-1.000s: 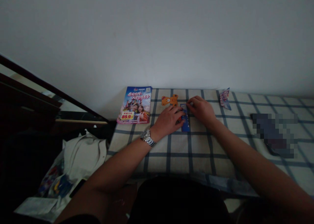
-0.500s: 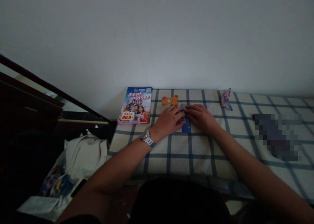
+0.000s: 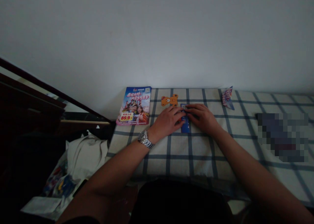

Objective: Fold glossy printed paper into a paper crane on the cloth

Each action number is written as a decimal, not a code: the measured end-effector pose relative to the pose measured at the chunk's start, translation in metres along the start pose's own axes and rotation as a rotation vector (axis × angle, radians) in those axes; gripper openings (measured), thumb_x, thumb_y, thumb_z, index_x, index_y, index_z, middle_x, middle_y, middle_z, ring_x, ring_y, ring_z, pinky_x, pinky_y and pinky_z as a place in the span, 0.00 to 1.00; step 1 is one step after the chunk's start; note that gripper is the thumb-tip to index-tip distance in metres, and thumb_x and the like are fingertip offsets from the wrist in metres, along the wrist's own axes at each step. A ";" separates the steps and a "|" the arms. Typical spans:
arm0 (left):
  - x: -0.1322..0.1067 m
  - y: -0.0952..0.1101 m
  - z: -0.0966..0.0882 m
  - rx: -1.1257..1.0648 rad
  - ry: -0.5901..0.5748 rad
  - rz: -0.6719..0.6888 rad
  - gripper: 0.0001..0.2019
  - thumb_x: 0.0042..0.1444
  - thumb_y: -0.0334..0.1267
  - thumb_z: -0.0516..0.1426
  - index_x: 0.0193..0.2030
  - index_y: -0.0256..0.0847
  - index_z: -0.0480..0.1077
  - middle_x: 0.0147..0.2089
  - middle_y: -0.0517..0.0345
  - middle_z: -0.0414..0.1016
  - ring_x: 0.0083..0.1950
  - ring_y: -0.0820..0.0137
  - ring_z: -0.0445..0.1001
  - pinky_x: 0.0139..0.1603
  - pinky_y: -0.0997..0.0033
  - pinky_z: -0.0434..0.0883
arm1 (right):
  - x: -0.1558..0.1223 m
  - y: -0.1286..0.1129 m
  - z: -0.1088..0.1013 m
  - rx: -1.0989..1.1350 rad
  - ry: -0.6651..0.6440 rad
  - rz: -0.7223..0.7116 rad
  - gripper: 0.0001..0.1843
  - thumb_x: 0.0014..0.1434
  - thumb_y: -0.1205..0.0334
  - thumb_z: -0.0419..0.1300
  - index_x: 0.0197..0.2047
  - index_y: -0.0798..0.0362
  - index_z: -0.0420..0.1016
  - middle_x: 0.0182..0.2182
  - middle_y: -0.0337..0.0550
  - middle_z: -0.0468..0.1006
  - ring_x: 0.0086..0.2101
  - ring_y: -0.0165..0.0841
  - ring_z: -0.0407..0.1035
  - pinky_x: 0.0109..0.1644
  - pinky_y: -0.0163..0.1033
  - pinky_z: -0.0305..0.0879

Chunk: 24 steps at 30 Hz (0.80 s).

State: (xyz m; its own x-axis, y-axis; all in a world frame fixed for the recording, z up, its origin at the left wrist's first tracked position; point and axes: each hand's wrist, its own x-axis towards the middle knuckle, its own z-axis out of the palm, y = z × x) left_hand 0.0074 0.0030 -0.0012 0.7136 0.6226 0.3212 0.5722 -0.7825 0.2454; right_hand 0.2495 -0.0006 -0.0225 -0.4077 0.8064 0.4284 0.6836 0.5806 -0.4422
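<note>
Blue card (image 3: 185, 127) flat on checked cloth (image 3: 196, 158), upper end covered by left hand (image 3: 168, 121) and right hand (image 3: 202, 118); fingers (image 3: 190, 108) curled and meeting over the card, whether pinching it impossible to tell. Just beyond the card, orange bear cutout (image 3: 169, 100); farther left, magazine (image 3: 133, 105); farther right, folded paper (image 3: 228, 98).

The left hand (image 3: 168, 121) and right hand (image 3: 202, 118) lie palm-down, fingertips almost meeting.
</note>
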 end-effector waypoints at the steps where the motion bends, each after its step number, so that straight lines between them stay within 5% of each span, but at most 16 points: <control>1: 0.000 -0.001 0.000 -0.003 0.000 0.002 0.17 0.72 0.43 0.58 0.63 0.42 0.73 0.65 0.49 0.72 0.62 0.57 0.71 0.65 0.51 0.73 | 0.000 0.001 0.000 0.001 0.002 0.007 0.14 0.70 0.61 0.60 0.55 0.48 0.83 0.56 0.50 0.82 0.56 0.46 0.75 0.63 0.58 0.72; 15: -0.002 -0.014 -0.007 0.014 0.030 -0.058 0.15 0.73 0.38 0.55 0.62 0.45 0.76 0.64 0.49 0.71 0.66 0.57 0.70 0.69 0.49 0.71 | -0.004 -0.004 -0.004 -0.048 -0.001 -0.043 0.12 0.70 0.60 0.61 0.53 0.50 0.81 0.58 0.51 0.81 0.59 0.46 0.73 0.65 0.59 0.71; 24: -0.003 -0.010 -0.007 0.006 0.031 -0.111 0.19 0.71 0.46 0.59 0.65 0.45 0.73 0.65 0.48 0.71 0.65 0.55 0.71 0.67 0.48 0.73 | -0.006 -0.005 -0.005 -0.010 0.000 -0.021 0.11 0.69 0.61 0.62 0.52 0.50 0.82 0.57 0.52 0.82 0.56 0.46 0.76 0.63 0.57 0.73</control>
State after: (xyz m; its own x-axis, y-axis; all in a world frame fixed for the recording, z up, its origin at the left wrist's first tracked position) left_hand -0.0035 0.0086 0.0019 0.6333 0.7045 0.3203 0.6494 -0.7089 0.2753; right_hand 0.2514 -0.0091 -0.0184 -0.4219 0.7939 0.4378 0.6810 0.5963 -0.4251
